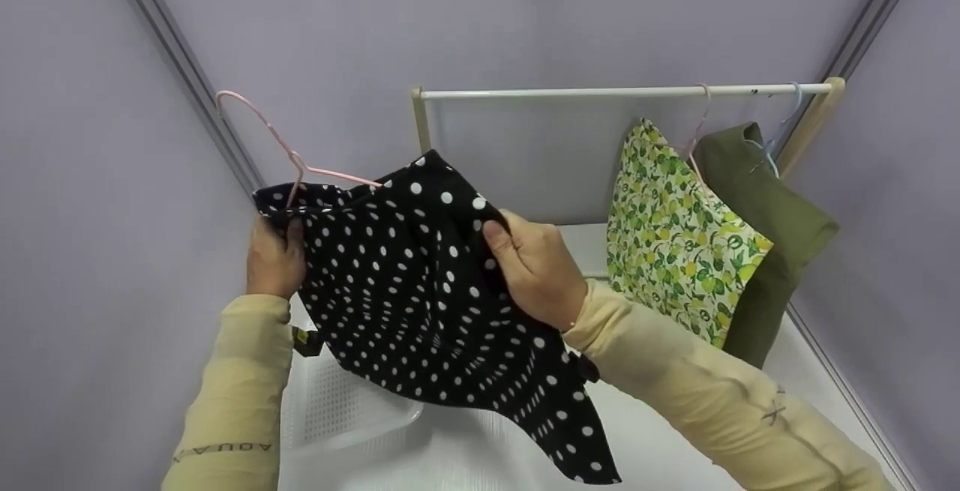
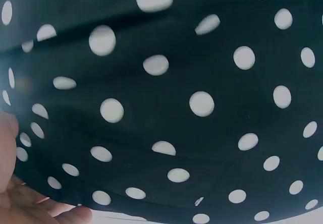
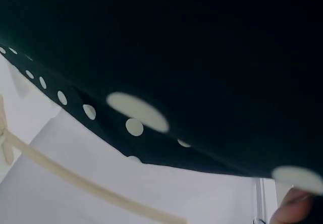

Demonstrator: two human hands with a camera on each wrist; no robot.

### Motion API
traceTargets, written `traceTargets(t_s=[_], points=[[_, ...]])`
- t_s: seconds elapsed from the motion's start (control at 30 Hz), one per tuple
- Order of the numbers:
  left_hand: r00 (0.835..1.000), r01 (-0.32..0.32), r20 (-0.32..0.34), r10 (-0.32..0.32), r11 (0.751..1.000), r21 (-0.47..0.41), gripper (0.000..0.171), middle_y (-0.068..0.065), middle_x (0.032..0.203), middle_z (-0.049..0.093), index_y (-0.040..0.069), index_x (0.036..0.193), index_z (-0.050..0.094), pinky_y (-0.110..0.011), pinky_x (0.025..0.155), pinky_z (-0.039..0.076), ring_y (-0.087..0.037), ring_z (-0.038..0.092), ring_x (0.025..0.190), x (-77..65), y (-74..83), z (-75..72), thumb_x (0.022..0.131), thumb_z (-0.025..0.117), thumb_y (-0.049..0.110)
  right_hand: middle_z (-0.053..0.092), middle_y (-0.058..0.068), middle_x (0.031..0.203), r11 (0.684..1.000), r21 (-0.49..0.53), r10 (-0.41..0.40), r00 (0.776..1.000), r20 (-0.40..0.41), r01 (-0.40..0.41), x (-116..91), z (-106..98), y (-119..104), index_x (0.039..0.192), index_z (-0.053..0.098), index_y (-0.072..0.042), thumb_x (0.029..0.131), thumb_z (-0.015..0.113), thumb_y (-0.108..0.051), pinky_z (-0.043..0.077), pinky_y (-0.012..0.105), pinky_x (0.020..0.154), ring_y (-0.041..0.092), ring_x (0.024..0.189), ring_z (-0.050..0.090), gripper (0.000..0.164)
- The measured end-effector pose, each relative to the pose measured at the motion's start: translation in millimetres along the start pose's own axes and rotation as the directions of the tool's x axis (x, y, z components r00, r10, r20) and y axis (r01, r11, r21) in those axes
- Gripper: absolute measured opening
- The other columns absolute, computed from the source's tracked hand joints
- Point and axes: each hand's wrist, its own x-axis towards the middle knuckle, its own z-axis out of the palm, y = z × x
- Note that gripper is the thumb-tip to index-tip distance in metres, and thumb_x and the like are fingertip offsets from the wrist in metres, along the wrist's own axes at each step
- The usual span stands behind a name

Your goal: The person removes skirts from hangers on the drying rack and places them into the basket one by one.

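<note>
A black skirt [image 1: 420, 288] with white polka dots hangs from a pink hanger [image 1: 292, 154], whose arms go into the skirt's top opening. At the left end of the top edge, my left hand [image 1: 275, 257] grips the cloth, thumb in front. My right hand [image 1: 536, 266] pinches the skirt's right side, its thumb lying on the dotted face and the other fingers hidden behind. In the left wrist view the dotted cloth [image 2: 156, 103] fills most of the frame, with some fingers [image 2: 40, 209] at the lower left. Dark cloth [image 3: 151, 47] covers much of the right wrist view.
A clothes rack with a white rail [image 1: 555, 92] and wooden ends stands behind. On its right side hang a lemon-print garment [image 1: 675, 244] and an olive green garment [image 1: 780, 221]. Below the skirt, a white plastic basket [image 1: 345, 408] sits on the white surface.
</note>
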Motion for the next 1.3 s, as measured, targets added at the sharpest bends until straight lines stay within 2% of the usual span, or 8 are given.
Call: traceTargets(t_s=[0.33, 0.63, 0.77, 0.83, 0.9, 1.1, 1.2, 1.3], points=[[0.996, 0.004, 0.086, 0.000, 0.999, -0.054, 0.056, -0.025, 0.137, 0.044, 0.000, 0.147, 0.029, -0.051, 0.106, 0.031, -0.039, 0.041, 0.128, -2.3, 19.3, 12.0, 0.102, 0.043, 0.031, 0.039, -0.007, 0.058, 0.987, -0.160, 0.014, 1.000, 0.017, -0.012, 18, 41, -3, 0.073, 0.046, -0.010, 0.103, 0.043, -0.022, 0.037, 0.024, 0.046, 0.009, 0.050, 0.042, 0.032], [0.981, -0.189, -0.006, 0.191, 0.965, -0.179, 0.040, -0.023, 0.113, 0.054, -0.008, 0.127, 0.049, -0.044, 0.091, 0.039, -0.032, 0.051, 0.103, -15.9, 70.6, 12.1, 0.102, 0.045, 0.022, 0.044, -0.006, 0.060, 0.983, -0.170, 0.066, 0.998, 0.019, -0.062, 22, 66, 9, 0.074, 0.047, -0.010, 0.104, 0.041, -0.025, 0.038, 0.024, 0.047, 0.010, 0.052, 0.045, 0.033], [0.997, -0.061, 0.027, 0.072, 0.949, -0.309, 0.039, -0.017, 0.095, 0.057, -0.003, 0.113, 0.058, -0.033, 0.077, 0.044, -0.026, 0.053, 0.085, -18.8, 92.2, 6.9, 0.104, 0.041, 0.030, 0.043, -0.005, 0.061, 0.978, -0.200, 0.058, 0.998, 0.015, -0.054, 22, 77, 10, 0.076, 0.048, -0.010, 0.104, 0.041, -0.025, 0.039, 0.027, 0.048, 0.012, 0.053, 0.044, 0.032], [0.998, 0.049, 0.063, -0.025, 0.909, -0.413, 0.040, -0.013, 0.085, 0.055, 0.001, 0.106, 0.060, -0.029, 0.066, 0.045, -0.022, 0.052, 0.075, -18.7, 99.1, 4.2, 0.104, 0.038, 0.035, 0.042, -0.004, 0.062, 0.973, -0.226, 0.048, 0.999, 0.023, -0.041, 21, 83, 10, 0.077, 0.048, -0.009, 0.104, 0.041, -0.024, 0.039, 0.028, 0.048, 0.014, 0.053, 0.044, 0.032], [0.988, 0.154, 0.112, -0.111, 0.835, -0.529, 0.039, -0.009, 0.078, 0.052, 0.005, 0.098, 0.059, -0.025, 0.057, 0.044, -0.019, 0.050, 0.066, -18.5, 103.6, 1.8, 0.104, 0.038, 0.037, 0.041, -0.003, 0.062, 0.967, -0.255, 0.036, 0.998, 0.045, -0.023, 19, 90, 9, 0.079, 0.048, -0.008, 0.104, 0.040, -0.024, 0.039, 0.028, 0.049, 0.014, 0.054, 0.044, 0.031], [0.949, 0.315, 0.257, -0.183, 0.602, -0.734, 0.038, -0.001, 0.073, 0.061, 0.004, 0.085, 0.057, -0.025, 0.055, 0.048, -0.014, 0.055, 0.060, -19.2, 105.8, -4.3, 0.101, 0.047, 0.038, 0.048, -0.001, 0.067, 0.957, -0.283, -0.030, 0.991, 0.133, 0.067, 10, 107, 2, 0.086, 0.053, -0.008, 0.105, 0.038, -0.027, 0.045, 0.028, 0.052, 0.014, 0.058, 0.048, 0.030], [0.929, 0.371, 0.309, -0.205, 0.535, -0.759, 0.036, -0.002, 0.072, 0.064, 0.002, 0.086, 0.057, -0.026, 0.057, 0.050, -0.013, 0.058, 0.059, -21.7, 106.5, -6.4, 0.100, 0.050, 0.034, 0.052, -0.001, 0.068, 0.946, -0.304, -0.070, 0.986, 0.149, 0.113, 6, 112, 1, 0.088, 0.055, -0.009, 0.105, 0.039, -0.027, 0.046, 0.027, 0.052, 0.014, 0.058, 0.050, 0.030], [0.903, 0.431, 0.361, -0.235, 0.508, -0.746, 0.031, 0.001, 0.066, 0.060, 0.004, 0.085, 0.057, -0.022, 0.051, 0.045, -0.011, 0.053, 0.053, -25.7, 108.5, -6.4, 0.101, 0.050, 0.029, 0.053, -0.001, 0.068, 0.939, -0.321, -0.077, 0.984, 0.160, 0.126, 2, 115, 3, 0.089, 0.055, -0.009, 0.105, 0.039, -0.027, 0.045, 0.025, 0.050, 0.013, 0.057, 0.049, 0.029]])
